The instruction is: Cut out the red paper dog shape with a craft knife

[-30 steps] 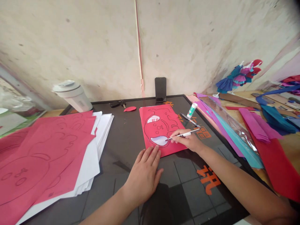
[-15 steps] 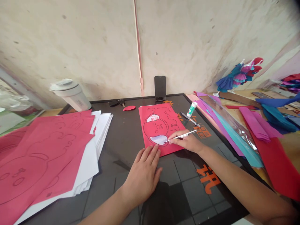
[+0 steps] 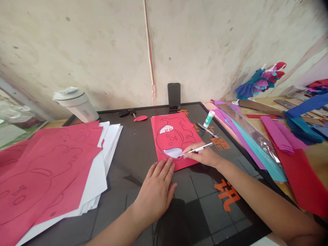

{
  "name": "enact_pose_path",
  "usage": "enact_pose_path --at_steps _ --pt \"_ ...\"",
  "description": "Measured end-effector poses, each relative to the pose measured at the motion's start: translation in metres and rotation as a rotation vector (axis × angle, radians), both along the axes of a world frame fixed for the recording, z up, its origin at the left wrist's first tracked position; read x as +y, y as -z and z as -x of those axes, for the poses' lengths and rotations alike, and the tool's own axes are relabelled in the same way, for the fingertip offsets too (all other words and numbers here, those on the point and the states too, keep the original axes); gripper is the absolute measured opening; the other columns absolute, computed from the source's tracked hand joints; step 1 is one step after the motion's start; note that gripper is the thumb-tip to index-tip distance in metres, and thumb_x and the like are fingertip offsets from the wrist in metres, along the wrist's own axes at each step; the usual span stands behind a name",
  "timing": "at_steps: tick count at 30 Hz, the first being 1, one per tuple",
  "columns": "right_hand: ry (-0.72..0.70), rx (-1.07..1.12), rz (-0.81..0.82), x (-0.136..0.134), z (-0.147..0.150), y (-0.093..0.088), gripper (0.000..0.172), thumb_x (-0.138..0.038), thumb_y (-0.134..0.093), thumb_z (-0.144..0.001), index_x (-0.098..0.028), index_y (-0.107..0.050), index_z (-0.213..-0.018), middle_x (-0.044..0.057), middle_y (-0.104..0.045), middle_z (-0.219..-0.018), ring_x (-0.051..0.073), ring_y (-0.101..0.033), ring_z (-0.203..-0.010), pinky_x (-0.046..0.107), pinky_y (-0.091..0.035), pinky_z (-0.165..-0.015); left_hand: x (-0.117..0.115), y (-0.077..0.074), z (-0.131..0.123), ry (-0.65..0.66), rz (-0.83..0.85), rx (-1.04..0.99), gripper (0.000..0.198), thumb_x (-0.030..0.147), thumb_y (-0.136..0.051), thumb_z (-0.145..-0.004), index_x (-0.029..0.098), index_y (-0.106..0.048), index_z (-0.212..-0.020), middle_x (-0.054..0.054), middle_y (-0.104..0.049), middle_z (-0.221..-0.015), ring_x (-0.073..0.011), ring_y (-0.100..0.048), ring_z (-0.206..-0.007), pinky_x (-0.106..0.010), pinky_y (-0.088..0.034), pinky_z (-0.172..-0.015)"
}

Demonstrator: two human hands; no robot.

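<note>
The right hand is pinching a pen over the red paper just ahead. The left hand is lying flat, grabbing nothing, touching the red paper's near edge. A glue stick is standing past the right hand. Farther ahead, a phone is standing up.

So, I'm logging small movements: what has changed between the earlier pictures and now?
The right hand and its pen have shifted slightly left and toward the person, the tip near the lower edge of the pale patch. Nothing was picked up or let go. The left hand, red sheet, glue stick and phone stayed put.
</note>
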State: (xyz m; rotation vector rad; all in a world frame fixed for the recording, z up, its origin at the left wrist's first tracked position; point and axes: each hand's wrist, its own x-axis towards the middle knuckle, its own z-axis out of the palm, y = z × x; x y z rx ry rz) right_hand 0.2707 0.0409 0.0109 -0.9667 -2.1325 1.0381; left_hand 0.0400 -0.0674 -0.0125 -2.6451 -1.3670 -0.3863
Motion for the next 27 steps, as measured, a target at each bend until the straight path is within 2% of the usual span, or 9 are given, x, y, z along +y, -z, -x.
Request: enact_pose_path --at_steps 11,20,27 --pt "-0.010 0.032 0.045 0.0039 -0.0038 -0.0033 0.016 -0.032 -0.069 -0.083 -0.018 -0.077 -0.086 0.006 -0.079 -0.086 0.020 -0.073 -0.082 0.031 -0.056 -0.080 -0.0001 0.0010 -0.0001 0.006 -0.014 0.016 0.048 0.033 -0.043 -0.098 0.010 -0.051 -0.140 -0.013 -0.047 -0.150 -0.0321 -0.050 -0.129 -0.048 -0.042 -0.105" --pt "0.003 0.100 0.110 0.0051 -0.0047 -0.0034 0.017 -0.032 -0.067 -0.084 -0.018 -0.075 -0.088 0.005 -0.077 -0.083 0.018 -0.072 -0.080 0.031 -0.056 -0.080 0.0007 0.0000 -0.0002 0.005 -0.015 0.009 0.048 0.033 -0.043 -0.098 0.011 -0.051 -0.140 -0.012 -0.048 -0.149 -0.0316 -0.051 -0.128 -0.047 -0.041 -0.105" --pt "-0.004 0.049 0.067 0.0026 -0.0013 -0.0023 0.016 -0.033 -0.070 -0.082 -0.018 -0.077 -0.086 0.005 -0.078 -0.085 0.019 -0.073 -0.080 0.030 -0.056 -0.077 0.0007 -0.0001 -0.0013 -0.001 0.008 0.008 0.047 0.032 -0.042 -0.099 0.010 -0.051 -0.139 -0.013 -0.047 -0.149 -0.0322 -0.049 -0.129 -0.048 -0.040 -0.105"
